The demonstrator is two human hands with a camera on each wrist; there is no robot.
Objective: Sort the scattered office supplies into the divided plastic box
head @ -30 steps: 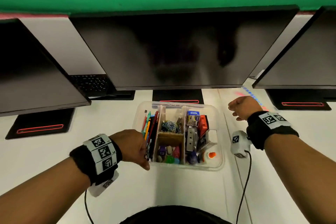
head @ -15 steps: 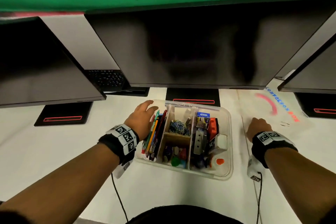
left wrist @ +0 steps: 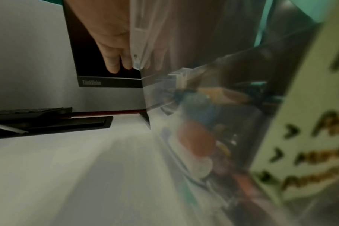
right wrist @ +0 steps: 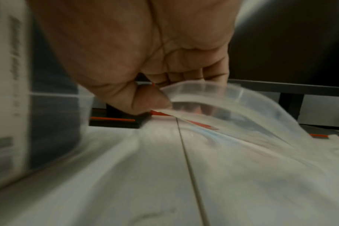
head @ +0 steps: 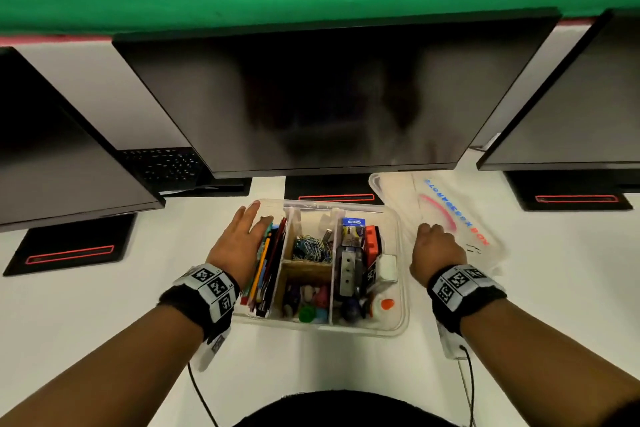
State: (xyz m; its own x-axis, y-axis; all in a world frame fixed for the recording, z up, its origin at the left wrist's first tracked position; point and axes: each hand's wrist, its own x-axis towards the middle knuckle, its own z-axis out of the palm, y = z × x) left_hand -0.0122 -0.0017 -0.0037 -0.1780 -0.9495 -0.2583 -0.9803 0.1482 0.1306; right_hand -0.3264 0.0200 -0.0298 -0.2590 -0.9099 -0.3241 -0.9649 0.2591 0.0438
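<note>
While compartmented, box with pens.

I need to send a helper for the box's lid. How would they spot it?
Start at the divided box under the middle monitor. The lid lies just right of it, its edge pinched by the right hand: clear plastic with blue and red lettering.

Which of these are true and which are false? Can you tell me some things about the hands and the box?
1. The left hand lies flat against the box. True.
2. The right hand holds a pencil. False: it pinches the clear lid.
3. The lid is on the box. False: it lies beside the box, on the table.
4. Paper clips sit in the middle section. True.
</note>
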